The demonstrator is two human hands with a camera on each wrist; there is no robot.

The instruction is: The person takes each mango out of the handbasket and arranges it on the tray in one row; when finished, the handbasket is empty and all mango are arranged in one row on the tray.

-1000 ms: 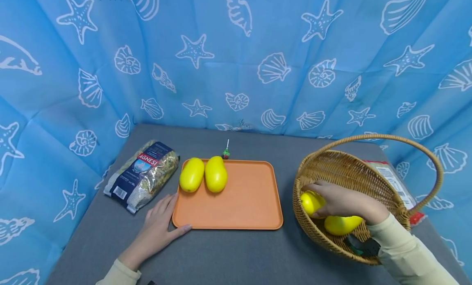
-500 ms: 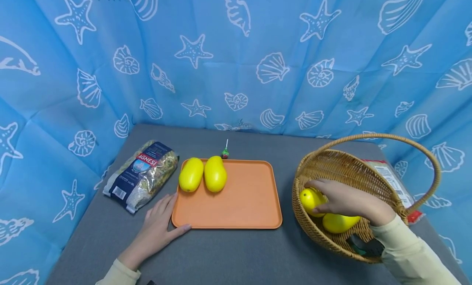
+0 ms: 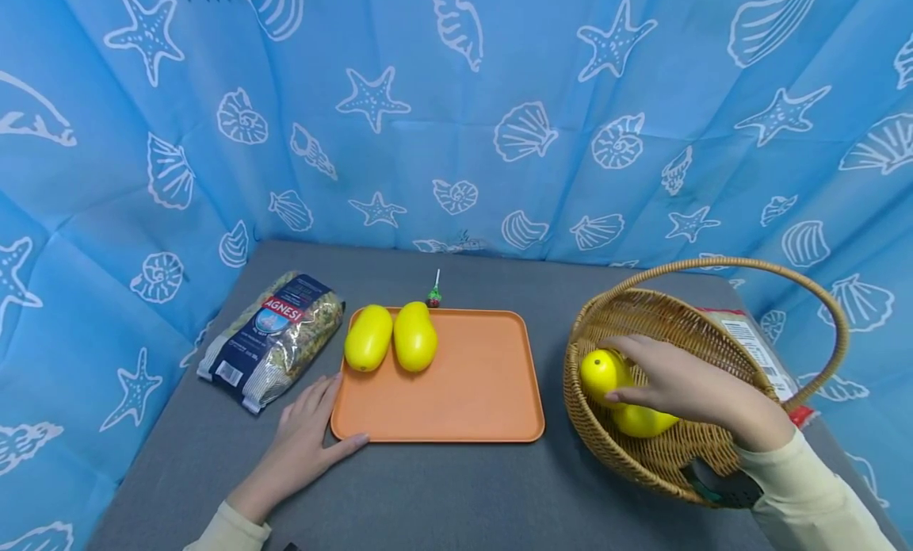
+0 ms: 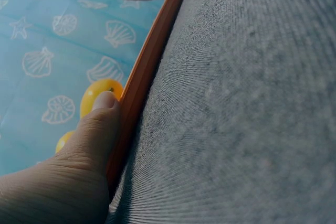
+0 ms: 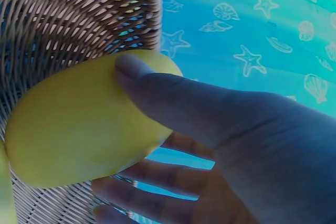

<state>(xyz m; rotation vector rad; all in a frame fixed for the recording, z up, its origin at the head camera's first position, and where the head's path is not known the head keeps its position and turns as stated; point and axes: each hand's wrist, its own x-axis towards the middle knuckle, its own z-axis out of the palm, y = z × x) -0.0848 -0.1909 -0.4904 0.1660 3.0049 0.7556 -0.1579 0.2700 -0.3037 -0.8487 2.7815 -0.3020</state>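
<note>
Pinching a yellow fruit [image 3: 599,370] inside the basket [image 3: 645,317], my right grip [image 3: 670,379] is perhaps risking a slip, its skin looking smooth; my left grip [image 3: 307,430] is lying spread, touching the tray [image 3: 478,384].

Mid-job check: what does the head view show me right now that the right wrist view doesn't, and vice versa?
Only the head view: the orange tray with two yellow fruits on it, the pasta bag, the lollipop and the left hand at the tray's edge.

Only the right wrist view: the inner side of the fingers, with gaps between them.

Both: the right hand gripping a yellow fruit, part of the wicker basket and the blue curtain.
</note>
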